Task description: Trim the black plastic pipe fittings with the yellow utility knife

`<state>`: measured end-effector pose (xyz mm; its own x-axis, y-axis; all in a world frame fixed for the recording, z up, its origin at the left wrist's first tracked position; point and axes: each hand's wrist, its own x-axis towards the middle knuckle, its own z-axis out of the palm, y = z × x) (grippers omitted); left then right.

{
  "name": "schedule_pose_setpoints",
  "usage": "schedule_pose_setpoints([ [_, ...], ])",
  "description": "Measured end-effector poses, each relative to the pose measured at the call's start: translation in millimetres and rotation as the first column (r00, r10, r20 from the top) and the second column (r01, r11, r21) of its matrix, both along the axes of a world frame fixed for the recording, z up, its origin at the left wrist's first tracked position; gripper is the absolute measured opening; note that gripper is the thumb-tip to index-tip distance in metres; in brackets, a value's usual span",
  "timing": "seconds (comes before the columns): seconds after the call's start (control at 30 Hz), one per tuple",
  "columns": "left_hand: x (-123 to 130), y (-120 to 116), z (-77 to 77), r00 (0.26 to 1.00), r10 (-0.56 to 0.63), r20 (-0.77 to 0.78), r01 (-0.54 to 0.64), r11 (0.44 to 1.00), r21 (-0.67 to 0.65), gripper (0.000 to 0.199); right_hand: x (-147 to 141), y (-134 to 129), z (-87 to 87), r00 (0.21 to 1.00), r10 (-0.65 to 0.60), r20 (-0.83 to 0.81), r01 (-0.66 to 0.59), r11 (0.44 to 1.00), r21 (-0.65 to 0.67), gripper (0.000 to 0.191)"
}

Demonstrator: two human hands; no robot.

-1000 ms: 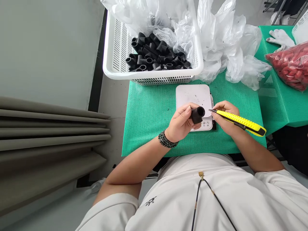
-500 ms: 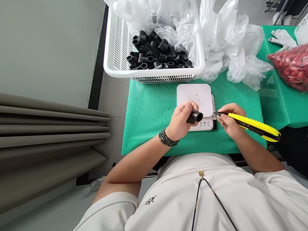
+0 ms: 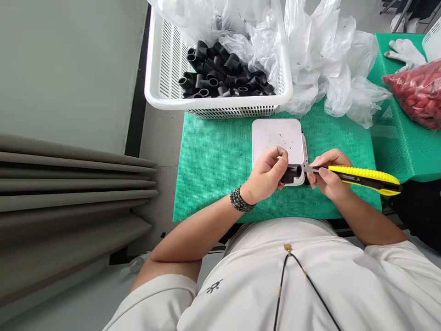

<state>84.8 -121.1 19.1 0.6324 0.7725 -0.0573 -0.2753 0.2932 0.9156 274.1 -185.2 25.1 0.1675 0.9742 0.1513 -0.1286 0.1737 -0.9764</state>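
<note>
My left hand is closed around a black pipe fitting, whose round open end points right. Pinched in my right hand is a yellow and black utility knife. Its blade extends leftward and its tip is close to the fitting's open end; whether they touch I cannot tell. Beneath my left hand lies a white digital scale with dark shavings on its top. A marker lies along the scale's right edge, partly hidden by my right fingers.
A white plastic basket behind the scale holds many black fittings and clear plastic bags. More crumpled bags lie to its right. A bag of red parts and a white glove rest on the green-covered table area at right.
My left hand has turned the fitting so its open end faces right, toward the knife. The blade now sits nearer the fitting, and the knife lies slightly more level.
</note>
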Motion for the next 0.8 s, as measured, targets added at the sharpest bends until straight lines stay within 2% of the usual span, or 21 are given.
schedule_pose_setpoints([
  [0.1, -0.1, 0.5, 1.4, 0.999, 0.011, -0.031, -0.012, 1.000, -0.018, 0.070, -1.0, 1.3, 0.4, 1.000, -0.030, 0.007, 0.030, 0.999, -0.024, 0.044],
  [0.2, -0.5, 0.9, 2.0, 0.999, -0.006, -0.039, 0.006, 1.000, -0.002, 0.068, -1.3, 2.2, 0.3, 1.000, -0.025, 0.009, 0.026, 0.999, -0.022, 0.042],
  [0.4, -2.9, 1.0, -1.1, 0.978, -0.208, -0.023, 0.209, 0.976, 0.055, 0.067, -0.5, -1.4, -0.5, 0.999, 0.010, 0.038, -0.008, 0.998, -0.057, 0.036],
  [0.5, -2.8, 1.7, -1.0, 0.963, -0.270, -0.001, 0.269, 0.955, 0.123, 0.064, -0.4, -2.8, -1.5, 0.999, 0.031, 0.044, -0.028, 0.997, -0.068, 0.037],
  [0.63, -1.6, 2.4, 1.6, 0.966, -0.258, 0.028, 0.245, 0.942, 0.230, 0.053, -0.5, -2.5, -1.0, 0.998, 0.058, 0.030, -0.056, 0.997, -0.053, 0.033],
  [0.8, -3.1, 2.1, 3.5, 0.972, -0.234, 0.010, 0.227, 0.953, 0.200, 0.053, 1.3, -0.4, 1.0, 0.999, 0.018, 0.052, -0.014, 0.997, -0.078, 0.041],
])
